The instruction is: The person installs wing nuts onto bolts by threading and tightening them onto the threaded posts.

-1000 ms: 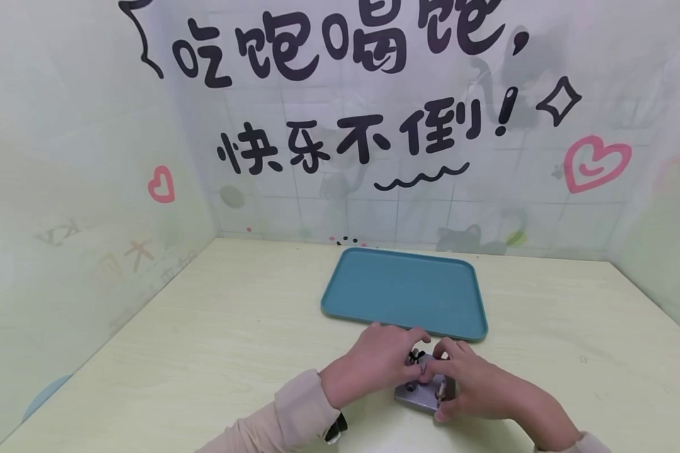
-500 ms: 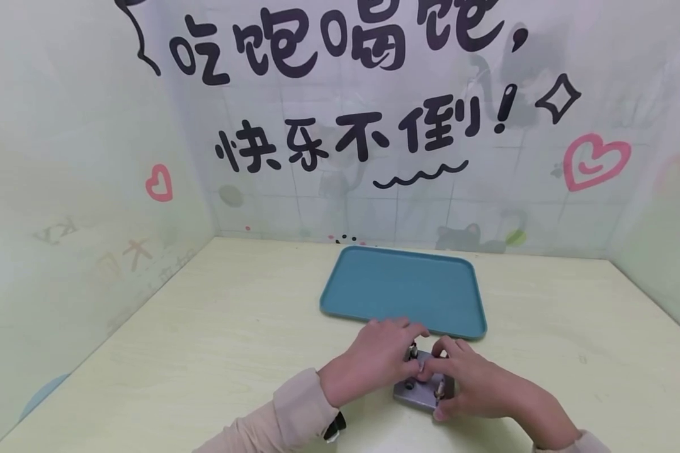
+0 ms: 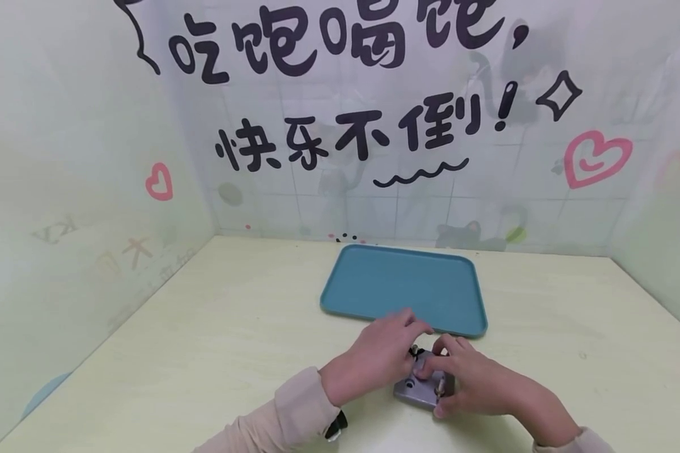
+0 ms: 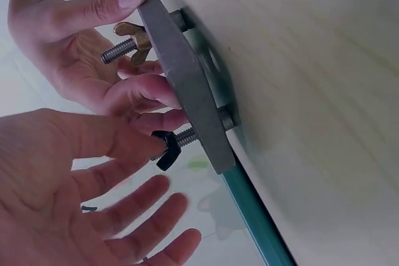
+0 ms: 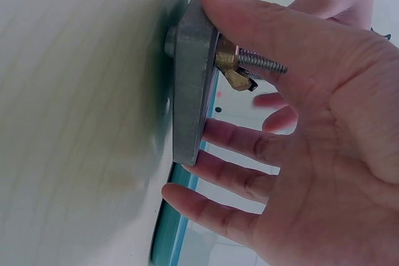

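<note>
A grey metal plate (image 3: 419,396) lies low at the table, with bolts (image 4: 186,136) standing through it. My right hand (image 3: 481,382) holds it, thumb on the near edge and fingers reaching over to the far side. A brass wing nut (image 5: 229,63) sits on the bolt under the right palm. At another bolt, the thumb and index finger of my left hand (image 3: 374,353) pinch a black wing nut (image 4: 166,150); its other fingers spread loosely. Bolt heads (image 4: 225,118) stick out from the plate's underside. The left fingertips are partly hidden in the head view.
Just beyond the hands lies a blue tray (image 3: 402,283) on the pale wooden table (image 3: 232,314). A printed curtain (image 3: 340,207) stands along the back, with more sheeting at both sides. A light blue rounded edge (image 3: 42,395) shows at the far left.
My left hand's fingers have shifted slightly upward and turned around the black wing nut. The right hand and the plate stay nearly in place.
</note>
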### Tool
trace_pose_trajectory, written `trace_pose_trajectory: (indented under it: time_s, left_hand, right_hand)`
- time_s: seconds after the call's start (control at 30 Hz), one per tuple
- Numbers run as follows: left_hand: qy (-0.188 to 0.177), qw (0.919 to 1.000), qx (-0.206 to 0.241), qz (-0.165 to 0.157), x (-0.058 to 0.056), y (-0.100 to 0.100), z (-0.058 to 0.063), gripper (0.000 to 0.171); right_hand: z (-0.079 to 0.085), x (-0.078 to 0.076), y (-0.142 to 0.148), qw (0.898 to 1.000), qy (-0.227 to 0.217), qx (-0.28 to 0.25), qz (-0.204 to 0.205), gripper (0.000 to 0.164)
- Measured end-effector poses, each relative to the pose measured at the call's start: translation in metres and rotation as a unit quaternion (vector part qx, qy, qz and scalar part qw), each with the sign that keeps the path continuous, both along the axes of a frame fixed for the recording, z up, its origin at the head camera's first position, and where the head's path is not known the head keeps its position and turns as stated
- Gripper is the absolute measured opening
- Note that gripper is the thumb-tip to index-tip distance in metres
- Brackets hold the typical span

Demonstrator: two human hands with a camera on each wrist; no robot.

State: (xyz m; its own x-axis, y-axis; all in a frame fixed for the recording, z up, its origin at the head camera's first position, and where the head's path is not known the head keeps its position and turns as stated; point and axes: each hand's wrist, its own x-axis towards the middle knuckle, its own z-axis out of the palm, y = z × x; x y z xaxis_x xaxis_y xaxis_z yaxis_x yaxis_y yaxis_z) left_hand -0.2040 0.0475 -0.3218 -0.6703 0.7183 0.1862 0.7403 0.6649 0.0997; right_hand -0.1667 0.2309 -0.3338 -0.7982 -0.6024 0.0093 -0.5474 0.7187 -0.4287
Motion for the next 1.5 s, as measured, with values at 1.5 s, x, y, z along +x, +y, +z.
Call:
trace_pose_trajectory:
  time_s: [1.5]
  left_hand:
    - [-0.021,0.9996,-0.006,0.016,0.0007,-0.0012,0.0030,0.041]
  right_hand:
    - [0.0003,-0.0003,-0.0007,1.000,0.002,0.002,-0.001,0.031]
